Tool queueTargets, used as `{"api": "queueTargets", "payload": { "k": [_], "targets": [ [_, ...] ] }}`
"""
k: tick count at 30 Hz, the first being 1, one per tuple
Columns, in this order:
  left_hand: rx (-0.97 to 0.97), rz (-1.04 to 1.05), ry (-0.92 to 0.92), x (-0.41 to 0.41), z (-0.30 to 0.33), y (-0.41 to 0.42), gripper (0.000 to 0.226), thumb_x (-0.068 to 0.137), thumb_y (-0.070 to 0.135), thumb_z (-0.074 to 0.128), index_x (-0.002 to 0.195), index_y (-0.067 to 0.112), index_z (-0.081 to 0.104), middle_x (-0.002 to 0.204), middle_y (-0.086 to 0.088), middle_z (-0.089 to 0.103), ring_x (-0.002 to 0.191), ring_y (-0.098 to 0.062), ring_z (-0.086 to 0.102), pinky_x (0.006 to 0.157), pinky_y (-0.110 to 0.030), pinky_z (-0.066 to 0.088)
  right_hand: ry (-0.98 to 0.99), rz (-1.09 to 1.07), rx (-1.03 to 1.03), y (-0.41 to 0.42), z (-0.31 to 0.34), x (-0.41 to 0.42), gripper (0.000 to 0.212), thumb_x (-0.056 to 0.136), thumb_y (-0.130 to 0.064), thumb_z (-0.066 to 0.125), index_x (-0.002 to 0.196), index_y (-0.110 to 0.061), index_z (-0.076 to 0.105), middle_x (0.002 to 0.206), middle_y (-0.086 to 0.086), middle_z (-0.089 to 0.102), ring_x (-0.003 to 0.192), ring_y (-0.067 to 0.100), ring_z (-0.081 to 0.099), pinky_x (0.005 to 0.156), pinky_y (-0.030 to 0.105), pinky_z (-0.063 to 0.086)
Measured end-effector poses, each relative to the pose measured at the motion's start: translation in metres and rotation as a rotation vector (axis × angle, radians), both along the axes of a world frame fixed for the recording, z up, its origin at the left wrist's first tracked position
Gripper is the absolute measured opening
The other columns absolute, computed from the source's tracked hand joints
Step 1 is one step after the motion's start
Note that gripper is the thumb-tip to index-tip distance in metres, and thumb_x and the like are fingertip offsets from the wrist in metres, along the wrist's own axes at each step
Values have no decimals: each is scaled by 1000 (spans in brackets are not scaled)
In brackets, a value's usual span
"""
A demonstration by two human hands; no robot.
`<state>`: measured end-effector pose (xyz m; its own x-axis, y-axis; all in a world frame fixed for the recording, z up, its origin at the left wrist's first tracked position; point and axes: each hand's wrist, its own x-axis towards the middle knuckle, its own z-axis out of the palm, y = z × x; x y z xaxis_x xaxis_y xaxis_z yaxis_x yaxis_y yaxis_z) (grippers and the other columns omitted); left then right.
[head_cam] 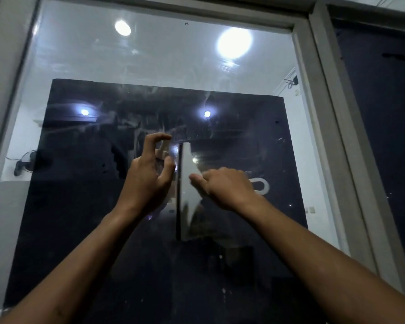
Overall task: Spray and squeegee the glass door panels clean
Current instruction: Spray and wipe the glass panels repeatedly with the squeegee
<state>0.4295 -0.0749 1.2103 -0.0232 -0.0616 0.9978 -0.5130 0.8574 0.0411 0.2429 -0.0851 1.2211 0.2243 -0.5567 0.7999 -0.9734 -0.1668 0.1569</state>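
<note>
The glass door panel fills the view, with wet smears and streaks across its middle. My right hand grips a white squeegee by its handle. Its long blade stands vertical, dark rubber edge to the left, pressed on the glass. Just left of the blade, my left hand is raised with fingers curled and the forefinger arched over the top. It seems to hold a small spray bottle, mostly hidden by the hand.
A grey metal frame borders the panel on the right, with another dark panel beyond it. A dark sheet hangs behind the glass. Ceiling lights reflect in the upper glass.
</note>
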Motion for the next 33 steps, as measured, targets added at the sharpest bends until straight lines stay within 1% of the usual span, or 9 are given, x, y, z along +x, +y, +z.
{"api": "queueTargets", "payload": {
  "k": [4, 6, 8, 11, 15, 19, 24, 28, 33],
  "targets": [
    [24, -23, 15, 8, -8, -2, 33, 99, 17, 52, 127, 32, 44, 74, -14, 65, 53, -29, 62, 53, -53, 53, -88, -193, 20, 10, -10, -84, 45, 103, -54, 20, 130, -36, 51, 137, 7, 58, 119, 34, 56, 86, 39, 41],
    [33, -21, 19, 13, -11, -2, 32, 99, 17, 52, 126, 31, 44, 76, -7, 65, 54, -26, 63, 55, -52, 54, -202, -273, 12, 18, -13, -123, 49, 103, -52, 14, 136, -36, 47, 137, 9, 58, 117, 36, 57, 87, 39, 45],
    [43, -17, 26, 19, -12, -2, 31, 100, 18, 51, 127, 32, 44, 79, -1, 65, 55, -21, 64, 56, -51, 56, -298, -283, -34, 20, -13, -134, 55, 102, -56, 13, 131, -31, 52, 128, 12, 63, 108, 37, 60, 83, 40, 46],
    [55, 1, 40, 30, -13, -1, 31, 100, 19, 51, 128, 31, 43, 78, -1, 65, 56, -19, 64, 57, -49, 57, -309, -211, -91, 12, -6, -96, 37, 105, -42, 24, 132, -31, 47, 125, 14, 63, 107, 39, 60, 83, 41, 48],
    [48, 18, 60, 42, -10, 1, 31, 99, 20, 51, 126, 31, 43, 75, -11, 65, 56, -26, 64, 58, -52, 55, -189, -114, -53, -8, 21, -3, 58, 99, -55, 15, 130, -28, 56, 127, 13, 61, 112, 37, 58, 76, 40, 36],
    [37, 46, 70, 58, -7, 4, 33, 99, 17, 52, 129, 29, 44, 77, -6, 65, 57, -23, 65, 59, -51, 56, -99, -10, -71, -7, 37, 58, 66, 101, -62, 17, 118, -21, 66, 120, 15, 64, 110, 37, 59, 78, 41, 36],
    [51, 25, 83, 80, -11, 7, 34, 99, 17, 52, 128, 34, 43, 78, -7, 64, 60, -25, 65, 60, -54, 56, -106, -130, -58, -4, 27, -13, 69, 98, -68, 14, 107, -24, 67, 121, 14, 66, 112, 35, 60, 87, 43, 44],
    [63, 25, 75, 92, -13, 8, 35, 99, 18, 52, 127, 36, 43, 76, -9, 64, 60, -25, 65, 60, -55, 56, -208, -171, -134, 4, 9, -49, 73, 95, -71, 7, 90, -24, 63, 104, 9, 69, 95, 34, 61, 78, 42, 42],
    [75, 52, 56, 107, -10, 15, 35, 100, 18, 51, 131, 31, 42, 80, -11, 66, 61, -25, 66, 60, -52, 57, -110, -112, -117, -10, 32, 32, 86, 86, -73, -4, 123, -28, 60, 124, 11, 64, 112, 36, 59, 80, 43, 42]
  ]
}}
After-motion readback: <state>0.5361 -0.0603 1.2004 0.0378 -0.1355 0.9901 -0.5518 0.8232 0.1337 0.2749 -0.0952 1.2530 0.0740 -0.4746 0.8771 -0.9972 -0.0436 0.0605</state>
